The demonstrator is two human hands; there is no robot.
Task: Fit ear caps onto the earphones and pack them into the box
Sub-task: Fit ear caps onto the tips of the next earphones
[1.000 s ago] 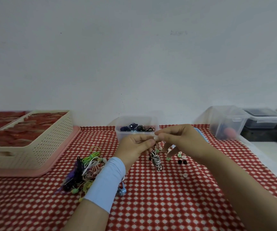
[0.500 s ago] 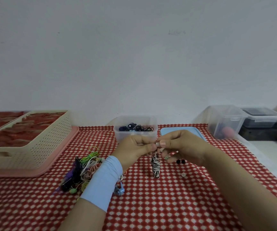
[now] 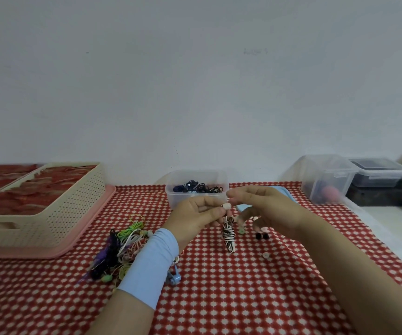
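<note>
Above the middle of the tabletop, a person's left hand (image 3: 195, 215) pinches the bud end of a black-and-white striped earphone set (image 3: 229, 235) between thumb and curled fingertips. The wound cable dangles below the hand over the red-and-white checked tablecloth (image 3: 219, 298). A small white ear cap (image 3: 226, 205) sits on top of the bud, right at those fingertips. The right hand (image 3: 270, 209) hovers beside it, thumb and forefinger drawn together just above the cap. Blur hides whether they touch the cap or pinch anything.

The cap looks seated or nearly so, and packing is not yet done. The clear plastic box (image 3: 178, 201), with dark earphones inside, stands toward the back edge of the tabletop just behind the hands. Its blue lid (image 3: 283, 189) lies to its right. Loose ear caps (image 3: 262, 236) dot the cloth under the right hand. A tangled pile of coloured earphones (image 3: 122, 247) waits left of the left forearm, near a cream perforated basket (image 3: 50, 213) on a pink tray (image 3: 93, 228) at the left edge.

A cap pushed on only partway could pop off on the way to the box and be lost among the loose ones. The coil, held only by its bud end, could also unwind or snag on the box rim.
</note>
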